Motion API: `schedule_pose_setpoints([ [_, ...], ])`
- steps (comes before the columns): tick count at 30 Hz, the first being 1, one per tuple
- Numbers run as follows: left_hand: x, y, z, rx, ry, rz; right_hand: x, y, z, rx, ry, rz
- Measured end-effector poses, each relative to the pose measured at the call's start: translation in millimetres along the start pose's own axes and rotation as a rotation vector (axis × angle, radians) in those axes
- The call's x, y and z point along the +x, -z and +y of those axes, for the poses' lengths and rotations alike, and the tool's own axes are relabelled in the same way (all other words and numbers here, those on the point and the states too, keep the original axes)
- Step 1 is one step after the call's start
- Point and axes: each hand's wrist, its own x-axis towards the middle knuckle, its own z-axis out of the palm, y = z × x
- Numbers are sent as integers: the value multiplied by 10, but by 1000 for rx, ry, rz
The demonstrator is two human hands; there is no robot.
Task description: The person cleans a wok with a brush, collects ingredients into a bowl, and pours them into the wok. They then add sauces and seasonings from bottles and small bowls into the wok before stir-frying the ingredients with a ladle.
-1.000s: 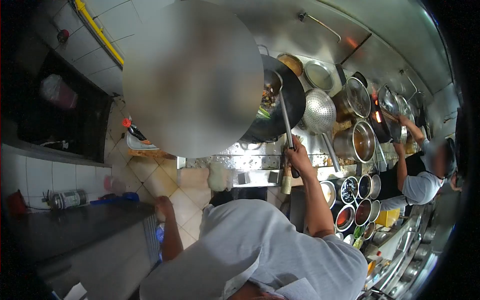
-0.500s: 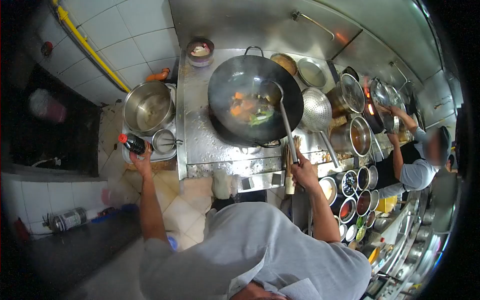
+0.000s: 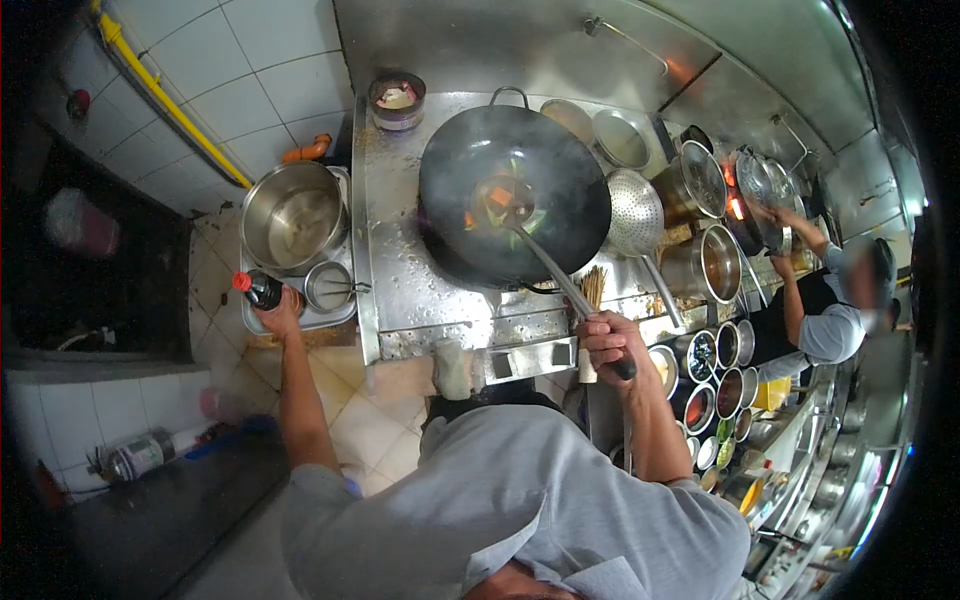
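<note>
My right hand [image 3: 612, 342] is wrapped round the handle of a long metal ladle [image 3: 550, 262]. The ladle's bowl is inside a large black wok [image 3: 570, 190], with an orange piece of food [image 3: 500, 196] in it and some green pieces beside it. Steam blurs the rest of the wok's contents. At the left, my left hand [image 3: 280, 312] grips a dark bottle [image 3: 262, 290] with a red cap, over a metal tray [image 3: 340, 314]. Next to the bottle are a small metal pot [image 3: 328, 284] and a large steel pot [image 3: 292, 216].
A perforated strainer [image 3: 634, 212] lies right of the wok. Beyond it are steel pots [image 3: 718, 262] and several seasoning containers [image 3: 700, 405]. A co-worker [image 3: 830, 310] stands at another wok at the far right. A bowl [image 3: 397, 98] sits at the back left.
A blur that covered the wok is gone. My left hand has moved up to the tray and taken hold of the bottle. The ladle's bowl has moved left, toward the wok's middle.
</note>
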Motion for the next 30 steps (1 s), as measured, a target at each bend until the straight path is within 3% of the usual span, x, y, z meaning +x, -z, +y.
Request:
schedule_pose_setpoints([
  [2, 29, 21, -79, 31, 0, 16, -24, -46, -101, -164, 83, 106],
  [5, 5, 161, -5, 45, 59, 3, 0, -154, -160, -1376, 236, 462],
  [6, 3, 233, 41, 26, 113, -35, 111, 44, -252, -1377, 231, 454],
  [9, -14, 446, 132, 125, 58, 19, 381, 450, -413, -2232, 807, 499],
  [12, -97, 744, 566, -14, -12, -82, 368, 426, -481, -2504, 643, 615],
  [14, -129, 919, 700, -84, -61, -111, 132, 331, -479, -2464, 622, 557],
  [17, -185, 1230, 1110, -117, -82, -241, -307, 200, -405, -2598, 388, 598],
  [20, -436, 1487, 1709, -44, -148, -243, -643, 465, -339, -2288, 611, 323],
  [22, -564, 1622, 1861, -64, -95, -278, -728, 440, -343, -2158, 585, 284],
  [24, -686, 1689, 1976, -31, -127, -354, -801, 251, -357, -1841, 185, 459],
  [26, -873, 1607, 2135, -187, -89, -408, -598, 572, -488, -1853, 237, 452],
  [28, -1125, 1457, 2361, -343, -50, -454, -266, 1085, -622, -1872, 646, 373],
  [30, -1372, 1299, 2678, -624, 175, -647, -176, 1097, -593, -1805, 682, 362],
])
